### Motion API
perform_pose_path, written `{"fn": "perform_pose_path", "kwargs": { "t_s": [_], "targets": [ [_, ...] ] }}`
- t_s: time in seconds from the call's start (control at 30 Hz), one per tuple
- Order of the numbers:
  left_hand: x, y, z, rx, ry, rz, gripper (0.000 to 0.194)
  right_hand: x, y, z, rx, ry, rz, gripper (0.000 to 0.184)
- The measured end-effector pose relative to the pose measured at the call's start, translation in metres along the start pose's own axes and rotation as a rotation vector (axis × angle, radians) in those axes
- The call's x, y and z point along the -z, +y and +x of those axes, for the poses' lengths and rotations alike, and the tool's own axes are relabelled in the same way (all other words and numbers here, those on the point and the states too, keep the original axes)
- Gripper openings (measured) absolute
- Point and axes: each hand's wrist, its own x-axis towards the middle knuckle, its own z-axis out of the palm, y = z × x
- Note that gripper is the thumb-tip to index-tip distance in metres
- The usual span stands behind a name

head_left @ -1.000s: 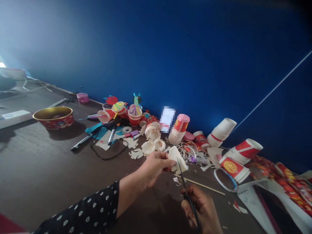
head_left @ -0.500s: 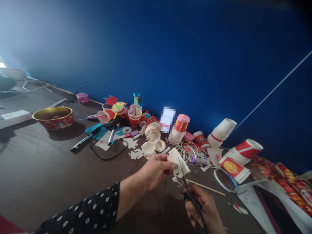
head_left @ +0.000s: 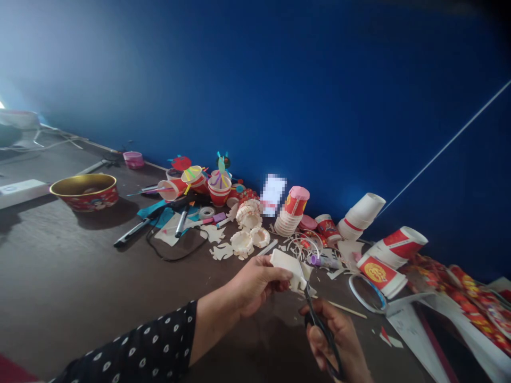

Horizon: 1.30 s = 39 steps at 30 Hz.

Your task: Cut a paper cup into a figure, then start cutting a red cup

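Between thumb and fingers, my left hand [head_left: 255, 282] pinches a piece of white paper [head_left: 285, 261] above the table. My right hand [head_left: 335, 335] is wrapped round the black handles of a pair of scissors [head_left: 309, 298], whose blades point up and meet the paper's right edge. Just behind the paper lie white cut paper shapes [head_left: 242, 242], and a glue stick with a purple cap [head_left: 325, 261] is to the right. A thin wooden stick [head_left: 347, 310] lies partly behind my right hand.
A stack of paper cups [head_left: 293, 213] stands near the blue wall. Further right are tipped cups [head_left: 383, 274], a tape roll [head_left: 367, 293] and a dark-screened device [head_left: 447, 340]. On the left are a red and gold bowl [head_left: 84, 191], markers [head_left: 182, 221] and decorated cups [head_left: 219, 189].
The paper has turned in my left hand and tilts more to the right. The scissors have shifted slightly right and now meet its right edge instead of crossing its middle.
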Motion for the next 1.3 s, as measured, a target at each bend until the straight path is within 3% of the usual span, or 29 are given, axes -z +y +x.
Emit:
{"fn": "perform_pose_path", "kwargs": {
  "t_s": [0.2,0.33,0.8,1.3],
  "targets": [
    [0.004,0.007,0.000,-0.023,-0.059,0.122,0.019,0.003,-0.003,0.000,-0.006,-0.016,-0.024,0.044],
    [0.006,0.010,0.001,-0.072,-0.017,0.238,0.019,0.003,-0.003,0.000,-0.019,-0.019,0.010,0.045],
    [-0.008,-0.007,-0.008,0.120,-0.019,0.033,0.025,0.002,-0.002,-0.003,-0.003,-0.030,0.023,0.049],
    [-0.013,-0.018,-0.015,0.130,0.029,0.119,0.027,-0.011,0.008,-0.011,0.057,0.063,0.067,0.047]
  ]
}}
